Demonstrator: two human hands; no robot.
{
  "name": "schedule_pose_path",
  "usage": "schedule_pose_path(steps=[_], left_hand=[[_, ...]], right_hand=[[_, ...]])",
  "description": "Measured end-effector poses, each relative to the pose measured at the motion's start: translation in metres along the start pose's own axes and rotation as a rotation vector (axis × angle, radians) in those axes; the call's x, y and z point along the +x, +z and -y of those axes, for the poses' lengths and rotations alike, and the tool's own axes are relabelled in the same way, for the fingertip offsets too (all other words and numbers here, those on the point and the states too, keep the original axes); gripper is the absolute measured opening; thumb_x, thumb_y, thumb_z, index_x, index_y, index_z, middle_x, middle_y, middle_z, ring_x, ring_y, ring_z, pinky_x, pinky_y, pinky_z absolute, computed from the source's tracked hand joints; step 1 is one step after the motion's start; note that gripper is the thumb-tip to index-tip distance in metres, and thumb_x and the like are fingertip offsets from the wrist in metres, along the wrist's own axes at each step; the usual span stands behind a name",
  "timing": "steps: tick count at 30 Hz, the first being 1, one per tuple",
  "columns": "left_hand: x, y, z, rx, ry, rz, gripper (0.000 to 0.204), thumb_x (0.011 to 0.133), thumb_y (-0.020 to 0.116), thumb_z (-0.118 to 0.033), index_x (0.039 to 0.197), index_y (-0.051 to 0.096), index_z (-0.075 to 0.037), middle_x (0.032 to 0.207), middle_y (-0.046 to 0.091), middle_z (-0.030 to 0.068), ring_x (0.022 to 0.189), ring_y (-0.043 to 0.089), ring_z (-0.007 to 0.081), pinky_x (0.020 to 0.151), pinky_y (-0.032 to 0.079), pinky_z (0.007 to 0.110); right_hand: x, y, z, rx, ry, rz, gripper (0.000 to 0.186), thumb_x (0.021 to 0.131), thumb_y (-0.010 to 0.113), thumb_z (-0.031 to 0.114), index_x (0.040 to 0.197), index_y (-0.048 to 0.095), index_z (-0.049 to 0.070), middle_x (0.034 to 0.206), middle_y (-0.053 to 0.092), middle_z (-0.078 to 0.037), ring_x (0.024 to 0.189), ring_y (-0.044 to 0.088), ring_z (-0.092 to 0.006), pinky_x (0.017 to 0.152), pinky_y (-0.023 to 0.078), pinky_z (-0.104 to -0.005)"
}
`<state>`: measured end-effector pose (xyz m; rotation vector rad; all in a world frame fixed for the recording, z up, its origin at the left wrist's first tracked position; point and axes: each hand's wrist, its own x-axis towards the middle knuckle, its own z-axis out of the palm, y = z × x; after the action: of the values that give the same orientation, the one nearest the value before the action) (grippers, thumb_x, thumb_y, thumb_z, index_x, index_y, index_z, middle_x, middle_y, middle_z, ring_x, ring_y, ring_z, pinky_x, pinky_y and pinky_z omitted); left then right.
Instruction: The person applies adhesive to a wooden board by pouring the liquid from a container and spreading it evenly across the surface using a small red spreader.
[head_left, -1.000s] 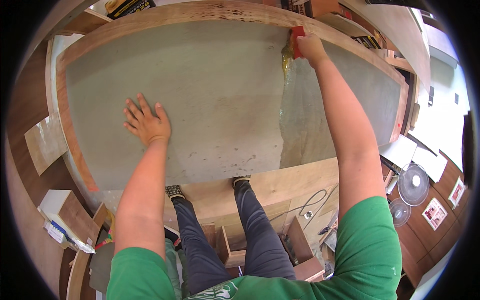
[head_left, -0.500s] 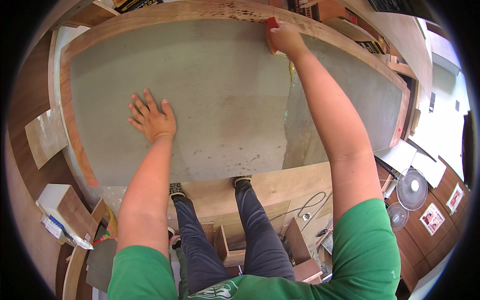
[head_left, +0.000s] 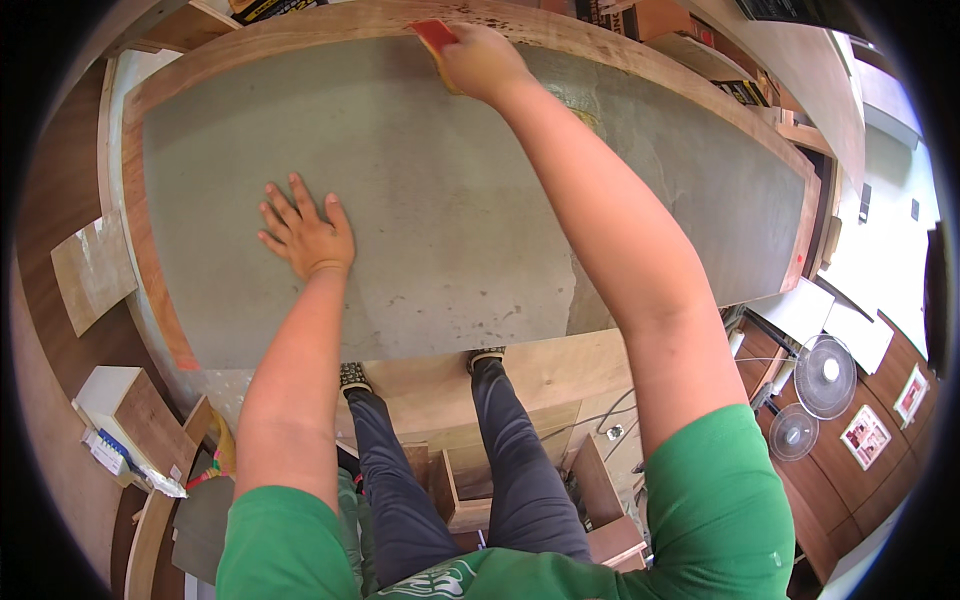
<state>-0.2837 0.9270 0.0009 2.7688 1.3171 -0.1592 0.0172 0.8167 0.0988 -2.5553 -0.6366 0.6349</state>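
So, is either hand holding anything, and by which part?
Right hand holds the red scraper by its right-hand side; exact finger placement is hidden. Left hand holds nothing, lying spread on the grey sheet.

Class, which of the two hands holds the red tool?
The right hand, farther away, holds it; the left hand lies spread flat on the grey board.

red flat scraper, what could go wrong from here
The red flat scraper in the right hand reaches over the brown wooden border and could smear it. The bare right forearm might brush the yellowish patch beside it. The left hand, flat on the grey sheet, could block the scraper.
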Motion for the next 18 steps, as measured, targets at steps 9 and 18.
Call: schedule_pose_path(steps=[9, 18], left_hand=[[-0.002, -0.001, -0.008, 0.002, 0.003, -0.009, 0.069, 0.100, 0.042, -0.051, 0.161, 0.024, -0.025, 0.169, 0.012, 0.0117, 0.155, 0.009, 0.0343, 0.123, 0.003, 0.058], [-0.003, 0.005, -0.006, -0.025, 0.031, -0.044, 0.069, 0.100, 0.038, -0.054, 0.161, 0.025, -0.024, 0.169, 0.013, 0.0127, 0.155, 0.010, 0.0359, 0.122, 0.003, 0.059]], right_hand=[[-0.186, 0.005, -0.130, -0.453, -0.260, -0.156, 0.047, 0.079, 0.062, 0.004, 0.123, 0.066, 0.020, 0.121, 0.061, -0.003, 0.116, 0.056, -0.0315, 0.095, 0.045, -0.0452], [-0.114, -0.057, -0.215, -0.371, -0.062, -0.180, 0.035, 0.091, 0.055, 0.012, 0.120, 0.072, 0.021, 0.122, 0.066, -0.008, 0.108, 0.064, -0.0358, 0.090, 0.052, -0.0483]])
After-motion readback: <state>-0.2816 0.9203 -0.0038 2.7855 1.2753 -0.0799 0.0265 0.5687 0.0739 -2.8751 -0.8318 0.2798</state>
